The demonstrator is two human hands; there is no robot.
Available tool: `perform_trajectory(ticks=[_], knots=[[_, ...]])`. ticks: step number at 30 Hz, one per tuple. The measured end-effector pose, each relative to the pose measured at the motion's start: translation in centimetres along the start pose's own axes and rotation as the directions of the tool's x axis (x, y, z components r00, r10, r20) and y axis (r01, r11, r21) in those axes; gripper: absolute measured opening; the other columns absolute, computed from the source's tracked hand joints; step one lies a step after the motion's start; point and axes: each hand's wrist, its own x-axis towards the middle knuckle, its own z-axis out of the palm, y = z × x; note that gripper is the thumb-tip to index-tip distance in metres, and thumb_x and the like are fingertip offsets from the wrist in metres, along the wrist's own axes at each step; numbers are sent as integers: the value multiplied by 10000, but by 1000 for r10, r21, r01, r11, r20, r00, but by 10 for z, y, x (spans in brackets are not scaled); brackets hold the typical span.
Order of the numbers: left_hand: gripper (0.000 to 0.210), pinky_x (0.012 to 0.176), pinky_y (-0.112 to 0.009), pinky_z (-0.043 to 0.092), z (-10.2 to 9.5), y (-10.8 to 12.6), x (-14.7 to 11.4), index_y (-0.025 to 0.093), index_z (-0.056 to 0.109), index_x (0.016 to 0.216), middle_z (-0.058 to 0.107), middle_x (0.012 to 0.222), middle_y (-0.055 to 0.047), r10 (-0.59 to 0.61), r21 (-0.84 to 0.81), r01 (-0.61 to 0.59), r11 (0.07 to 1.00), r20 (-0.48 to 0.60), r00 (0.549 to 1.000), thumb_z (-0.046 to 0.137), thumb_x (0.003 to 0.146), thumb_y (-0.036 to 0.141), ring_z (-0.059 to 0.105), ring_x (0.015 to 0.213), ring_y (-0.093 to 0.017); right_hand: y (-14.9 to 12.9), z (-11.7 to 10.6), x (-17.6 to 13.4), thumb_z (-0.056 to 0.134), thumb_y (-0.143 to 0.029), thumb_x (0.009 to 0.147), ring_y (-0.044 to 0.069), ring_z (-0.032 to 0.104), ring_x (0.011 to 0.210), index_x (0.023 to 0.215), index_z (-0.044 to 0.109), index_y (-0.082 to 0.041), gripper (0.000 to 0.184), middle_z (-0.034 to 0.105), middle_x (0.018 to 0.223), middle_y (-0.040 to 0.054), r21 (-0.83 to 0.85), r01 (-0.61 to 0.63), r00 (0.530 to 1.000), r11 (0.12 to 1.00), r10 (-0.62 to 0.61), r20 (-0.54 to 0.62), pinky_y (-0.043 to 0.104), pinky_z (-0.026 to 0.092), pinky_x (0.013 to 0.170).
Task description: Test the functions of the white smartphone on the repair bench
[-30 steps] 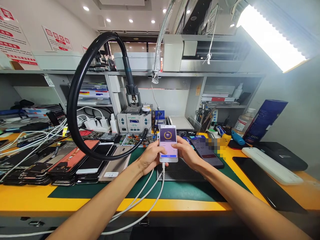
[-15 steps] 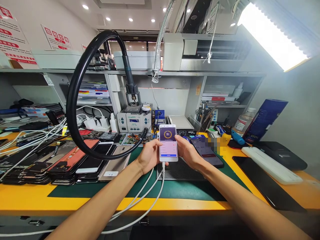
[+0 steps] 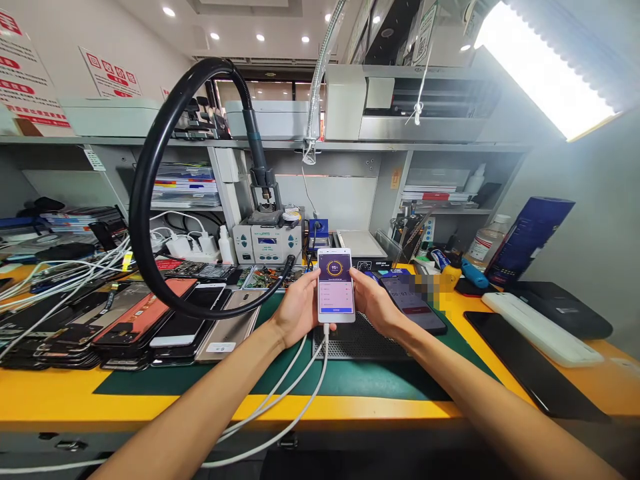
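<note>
A white smartphone (image 3: 336, 287) is held upright between my two hands, its lit screen showing a round dial reading 95 above a pale list and a blue bar. My left hand (image 3: 299, 308) grips its left edge, the thumb lying along the side. On the opposite edge, my right hand (image 3: 375, 303) closes around the phone with its thumb near the upper part. A white charging cable (image 3: 326, 343) is plugged into the bottom of the phone and runs down toward the lower left. Fingers behind the phone are mostly hidden. Beneath it lies a black perforated plate (image 3: 345, 347).
Stacked phones and phone parts (image 3: 145, 313) cover the left side. A rework station (image 3: 269, 243) with a thick black hose (image 3: 137, 187) stands behind. To the right lie another lit phone (image 3: 415, 307), a black panel (image 3: 520, 360) and a white long case (image 3: 543, 330).
My left thumb has moved off the screen to the phone's left edge. The phone stays in both hands, and the view has shifted very slightly.
</note>
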Motion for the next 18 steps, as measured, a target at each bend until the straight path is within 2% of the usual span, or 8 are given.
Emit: perform_trajectory(ticks=[6, 18], knots=[[496, 469, -336, 552, 1, 1, -2, 153, 612, 1317, 715, 1066, -161, -5, 13, 5, 1000, -2, 1000, 371, 1022, 471, 703, 776, -277, -3, 1, -1, 573, -625, 874, 272, 693, 890, 1153, 676, -211, 510, 761, 1008, 78, -46, 7, 1000, 999, -7, 6, 405, 548, 758], [505, 471, -346, 561, -1, 1, -1, 139, 616, 1327, 723, 1039, -167, -4, 3, 4, 1000, 9, 1000, 372, 1023, 460, 699, 746, -270, 0, 0, 0, 565, -566, 892, 274, 687, 915, 1103, 691, -223, 422, 758, 1039, 68, -23, 18, 1000, 1000, -18, -9, 389, 544, 709]])
